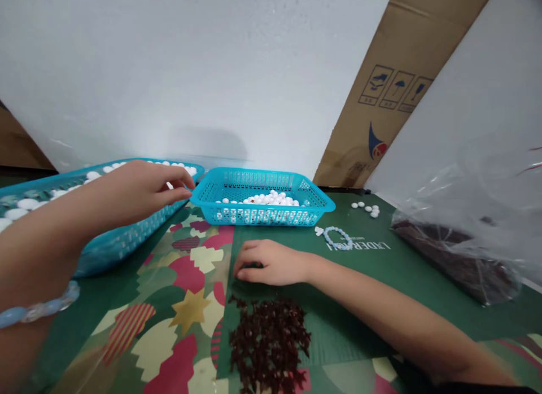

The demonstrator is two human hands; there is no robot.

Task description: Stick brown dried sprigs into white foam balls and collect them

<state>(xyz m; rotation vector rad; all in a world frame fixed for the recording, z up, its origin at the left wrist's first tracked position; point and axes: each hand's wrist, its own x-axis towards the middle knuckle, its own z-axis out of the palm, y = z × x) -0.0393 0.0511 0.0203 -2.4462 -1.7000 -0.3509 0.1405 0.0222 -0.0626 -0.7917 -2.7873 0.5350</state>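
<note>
My left hand (pixel 158 185) hovers over the right end of a long blue basket (pixel 122 241) of white balls, with thumb and fingers pinched near its rim; what they hold, if anything, is too small to name. Beside a pile of dark red-brown star-like pieces (pixel 271 343), my right hand (pixel 269 262) rests low over the green surface, fingers curled towards the thumb. Its fingertips face left, and whatever is between them is hidden. A smaller blue basket (pixel 262 216) stands behind my right hand with small white balls (pixel 273 198) inside.
Several loose white balls (pixel 372 210) lie at the back right. A pale blue bead bracelet (pixel 337 238) lies nearer. On the right is a clear plastic bag (pixel 461 258) with dark contents. White panels and a cardboard box (pixel 381 89) stand behind.
</note>
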